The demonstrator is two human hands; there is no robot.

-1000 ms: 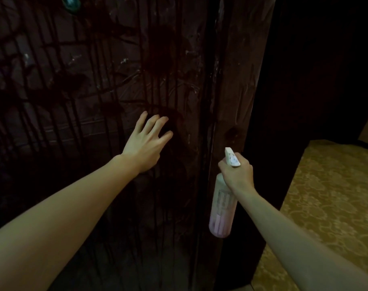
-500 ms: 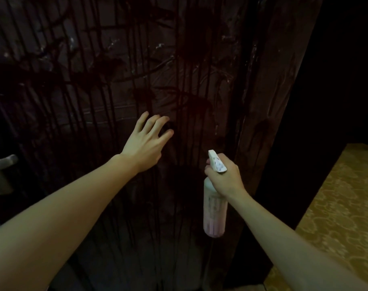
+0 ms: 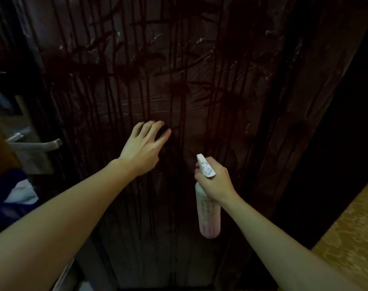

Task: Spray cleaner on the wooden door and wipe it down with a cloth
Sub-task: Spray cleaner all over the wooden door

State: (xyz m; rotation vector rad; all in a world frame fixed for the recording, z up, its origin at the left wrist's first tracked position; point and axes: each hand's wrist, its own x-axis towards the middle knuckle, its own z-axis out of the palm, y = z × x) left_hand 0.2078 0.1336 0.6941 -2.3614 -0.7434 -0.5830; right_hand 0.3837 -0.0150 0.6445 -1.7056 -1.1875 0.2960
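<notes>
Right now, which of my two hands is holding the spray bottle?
Your right hand grips the pale pink spray bottle by its neck, nozzle toward the wooden door. Your left hand holds no bottle; its fingers reach to the door.

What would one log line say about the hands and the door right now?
left hand: fingers on door, dark thing under them, unclear | right hand: grips spray bottle, nozzle toward door | door: wet streaks running down

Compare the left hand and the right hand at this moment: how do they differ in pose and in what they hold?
The left hand reaches to the wet door with fingers spread; the right hand grips the spray bottle.
The left hand sits higher, the right hand lower, nearer the door's edge.
Whether the left hand holds a dark cloth cannot be told.
Both are bare.
</notes>
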